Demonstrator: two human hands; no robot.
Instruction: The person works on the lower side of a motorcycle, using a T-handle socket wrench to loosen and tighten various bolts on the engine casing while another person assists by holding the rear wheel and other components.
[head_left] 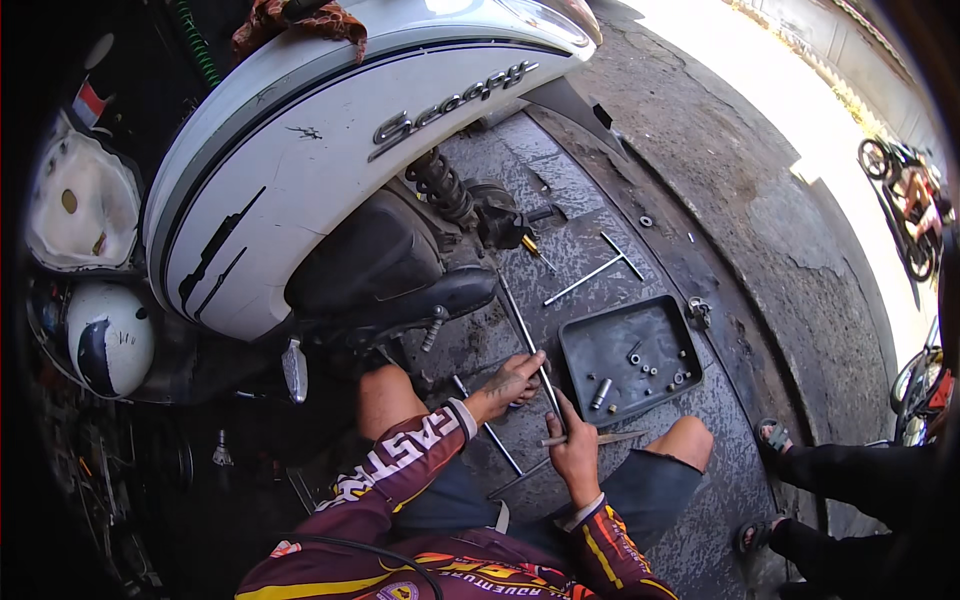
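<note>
Between my bare knees a long metal bar [524,325] slants up and away toward the scooter's rear wheel area. My right hand [576,458] is closed round its near end, where a crosswise metal piece [618,437] sticks out on both sides of the fist. Farther up the bar, my left hand [508,387] has its fingers closed against it. The bar's far end meets the dark parts below the white scooter [300,170], and its exact contact is hard to make out. A T-handle wrench [490,430] lies on the floor beneath my left hand.
A black tray [570,345] with sockets [601,393] and small hardware sits right of the bar. Beyond it lie another T-handle wrench [597,272] and a yellow-handled screwdriver [532,246]. Another person's sandalled feet [773,436] stand at right. A white helmet [112,340] is at left.
</note>
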